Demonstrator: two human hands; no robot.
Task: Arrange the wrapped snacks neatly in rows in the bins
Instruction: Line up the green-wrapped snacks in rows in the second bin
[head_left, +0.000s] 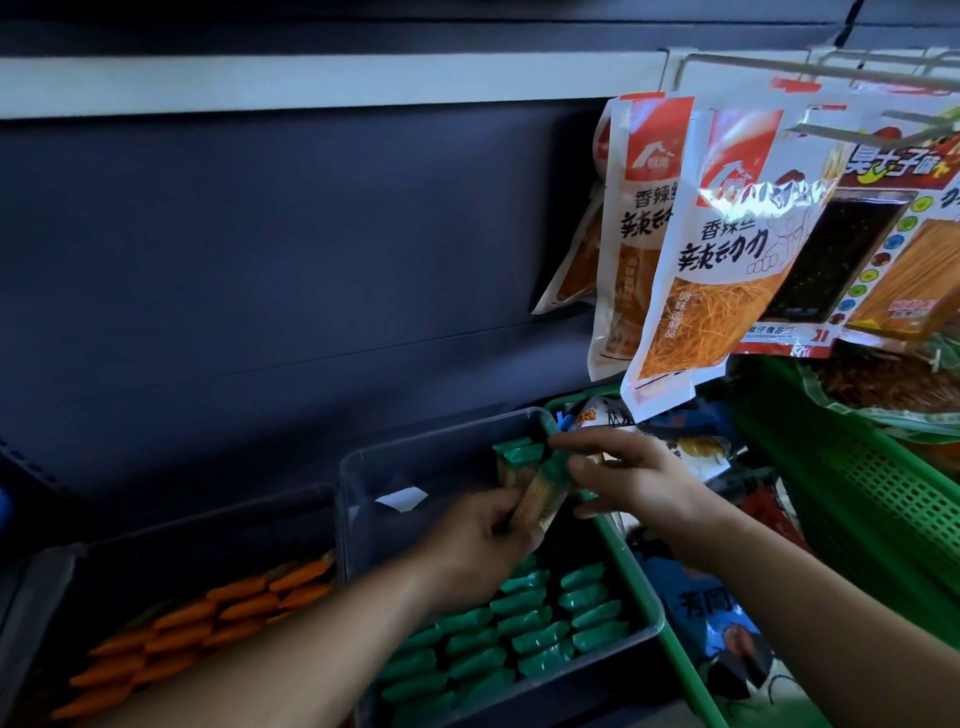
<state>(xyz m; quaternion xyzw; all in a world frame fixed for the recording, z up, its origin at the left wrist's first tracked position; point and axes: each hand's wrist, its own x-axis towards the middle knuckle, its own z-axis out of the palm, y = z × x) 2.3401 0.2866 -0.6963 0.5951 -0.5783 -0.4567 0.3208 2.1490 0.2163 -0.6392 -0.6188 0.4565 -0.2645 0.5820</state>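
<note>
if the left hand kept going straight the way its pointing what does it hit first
Probably the green-wrapped snacks standing at the back right of the clear bin. The left hand, already gripping one snack, points up-right at them; depth is unclear.

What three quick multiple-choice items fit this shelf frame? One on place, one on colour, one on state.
1. Where is the bin of orange-wrapped snacks relative to the bin of green-wrapped snacks?
A. To its left
B. To its right
C. Stacked on top of it

2. What colour is the slatted basket at the far right?
A. Blue
B. Green
C. White

3. What is the left hand doing?
A. Resting empty on the shelf
B. Gripping a wrapped snack
C. Pulling a hanging packet off a hook

Answers: 1 A, the orange rows lie left of the clear bin. 2 B, its walls are green. 3 B, its fingers close around the snack while the right hand touches the snack's far end.
</note>
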